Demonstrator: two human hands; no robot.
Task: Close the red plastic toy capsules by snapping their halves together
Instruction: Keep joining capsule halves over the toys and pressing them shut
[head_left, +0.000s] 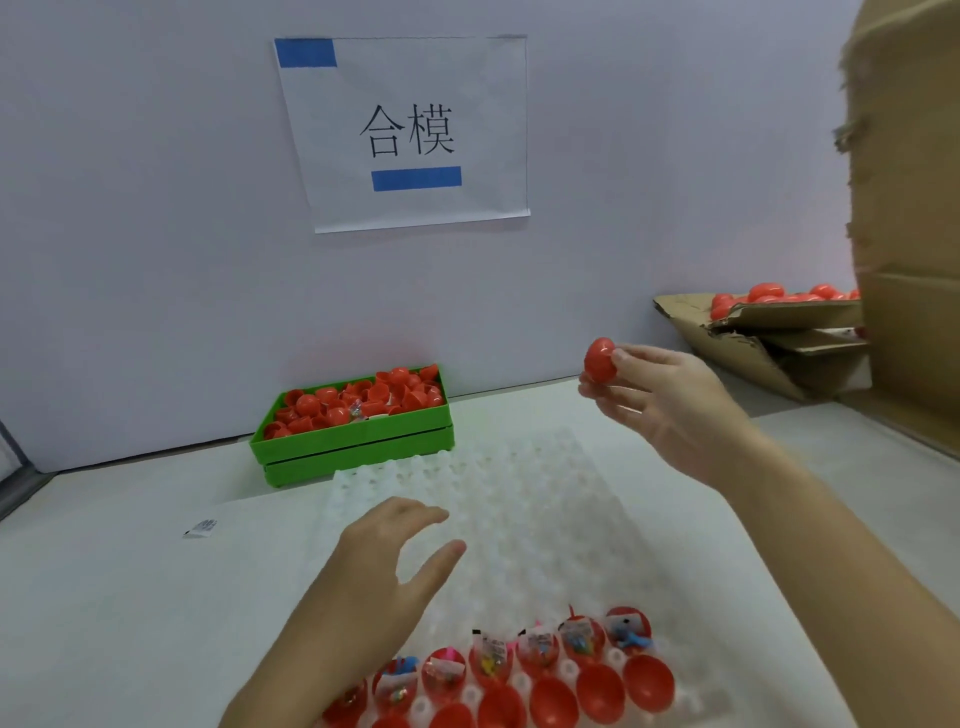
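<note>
My right hand (660, 400) is raised at mid right and pinches a closed red capsule (600, 361) between thumb and fingertips. My left hand (395, 556) hovers with relaxed, spread fingers over a white dimpled tray (519, 499) and holds nothing. Along the tray's near end sit several open red capsule halves with small toys (582, 636) inside, and in front of them a row of empty red halves (647, 680).
A green bin (358, 447) of red capsule halves stands against the wall behind the tray. A cardboard box (753, 338) at the right holds closed red capsules (763, 293). A tall cardboard wall rises at the far right. A paper sign hangs on the wall.
</note>
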